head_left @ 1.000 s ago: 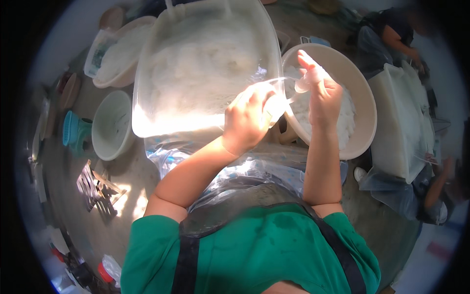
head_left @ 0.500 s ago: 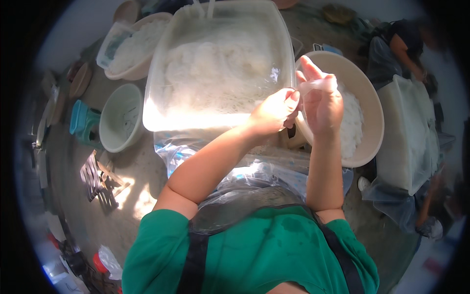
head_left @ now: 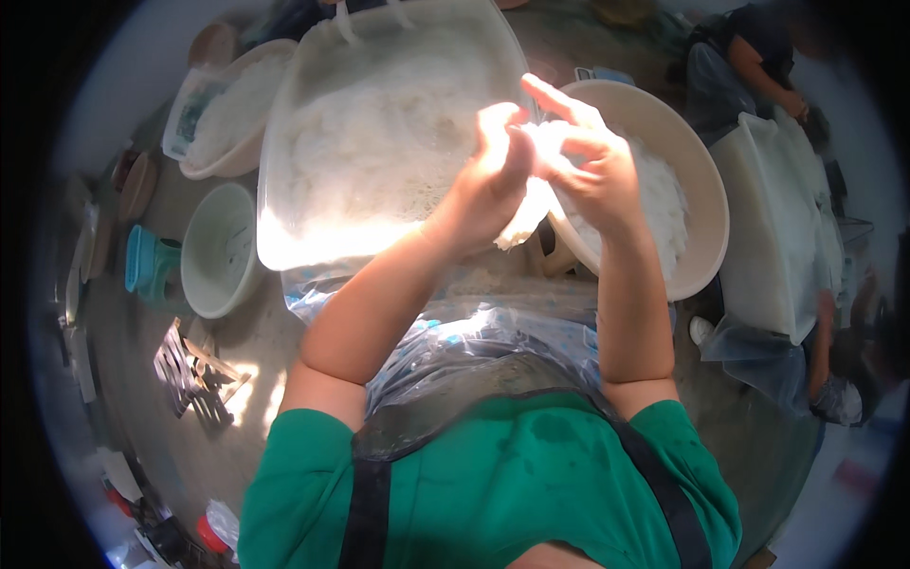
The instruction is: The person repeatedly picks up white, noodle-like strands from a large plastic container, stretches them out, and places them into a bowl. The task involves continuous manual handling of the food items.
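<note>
Here — white noodle clump (head_left: 527, 213) between left hand (head_left: 493, 180) and right hand (head_left: 592, 171).

The grey concrete floor (head_left: 152, 313) carries a large clear rectangular tub (head_left: 284, 171) of white strands, a round beige basin (head_left: 706, 204), a pale green bowl (head_left: 220, 248), a teal stool (head_left: 147, 266) and a white crate (head_left: 768, 237).
</note>
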`<state>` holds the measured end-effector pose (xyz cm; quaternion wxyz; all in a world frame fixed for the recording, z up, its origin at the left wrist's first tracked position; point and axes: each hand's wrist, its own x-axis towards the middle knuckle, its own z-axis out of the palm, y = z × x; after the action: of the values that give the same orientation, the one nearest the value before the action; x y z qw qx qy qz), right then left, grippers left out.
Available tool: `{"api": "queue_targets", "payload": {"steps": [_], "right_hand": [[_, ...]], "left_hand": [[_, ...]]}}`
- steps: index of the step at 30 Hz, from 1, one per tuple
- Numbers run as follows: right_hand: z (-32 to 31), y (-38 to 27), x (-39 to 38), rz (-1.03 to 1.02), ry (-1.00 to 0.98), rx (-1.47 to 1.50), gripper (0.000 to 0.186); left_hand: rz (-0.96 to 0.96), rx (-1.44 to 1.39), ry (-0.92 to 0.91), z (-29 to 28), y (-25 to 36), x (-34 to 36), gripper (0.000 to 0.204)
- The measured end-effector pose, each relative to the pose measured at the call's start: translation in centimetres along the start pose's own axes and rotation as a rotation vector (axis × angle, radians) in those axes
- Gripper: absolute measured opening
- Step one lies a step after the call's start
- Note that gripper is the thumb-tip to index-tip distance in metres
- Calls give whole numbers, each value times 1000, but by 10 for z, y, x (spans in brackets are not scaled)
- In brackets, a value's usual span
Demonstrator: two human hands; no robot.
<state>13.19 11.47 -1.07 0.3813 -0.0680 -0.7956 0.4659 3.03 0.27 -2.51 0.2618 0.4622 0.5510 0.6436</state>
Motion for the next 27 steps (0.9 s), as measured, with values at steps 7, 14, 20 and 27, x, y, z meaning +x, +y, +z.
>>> {"api": "queue_targets", "payload": {"steps": [7, 14, 20, 27], "right_hand": [[-21, 26, -12, 215, 418, 900, 21], [-15, -28, -5, 69, -37, 1268, 15], [-25, 42, -17, -100, 100, -652, 15], [23, 20, -29, 90, 22, 324, 12]], "left_hand": [[-333, -77, -287, -20, -20, 3, 14], [-262, -305, 86, -5, -58, 7, 18], [-468, -841, -236, 4, 24, 40, 29], [45, -247, 309, -18, -8, 55, 43]]}}
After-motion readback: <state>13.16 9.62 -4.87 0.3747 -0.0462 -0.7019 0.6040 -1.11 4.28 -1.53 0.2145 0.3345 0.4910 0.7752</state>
